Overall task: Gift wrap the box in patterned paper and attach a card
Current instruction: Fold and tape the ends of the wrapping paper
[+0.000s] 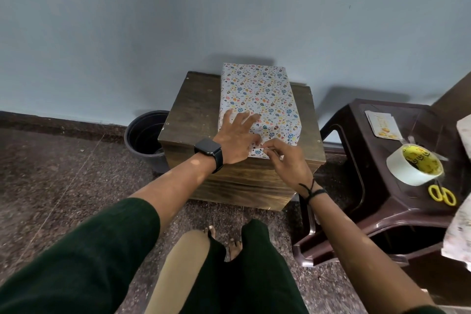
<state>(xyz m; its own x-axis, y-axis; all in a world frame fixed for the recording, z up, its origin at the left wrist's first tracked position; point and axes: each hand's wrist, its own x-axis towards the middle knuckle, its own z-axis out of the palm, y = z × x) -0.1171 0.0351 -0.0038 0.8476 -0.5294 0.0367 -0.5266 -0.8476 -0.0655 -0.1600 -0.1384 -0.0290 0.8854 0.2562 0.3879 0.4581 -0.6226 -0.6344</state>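
two hands on the box (257, 99) here. it sits on a dark wooden table (193, 107) against the wall, long side running away from the camera, top covered in white paper (265, 79) with small coloured eggs and hearts. the left hand (235, 139) lies flat on the near end of the top, fingers spread wide, pressing the paper down, with a black watch (210, 151) on that wrist. the right hand (288, 160) is at the near edge, fingertips pinched narrow on a fold of the paper right where it turns down over the front. a black thread band (312, 190) is tied on that wrist. off to the right there's a brown plastic stool (369, 186) carrying a roll of clear tape (414, 166) with a yellow core, yellow-handled scissors (442, 195) just beside the tape on the near side, and a small card (382, 123) lying flat at the far end, well apart from the box. a black bin (145, 137) stands on the floor just left of the table. some more crumpled paper pokes in at the right edge, can't tell what it's lying on.
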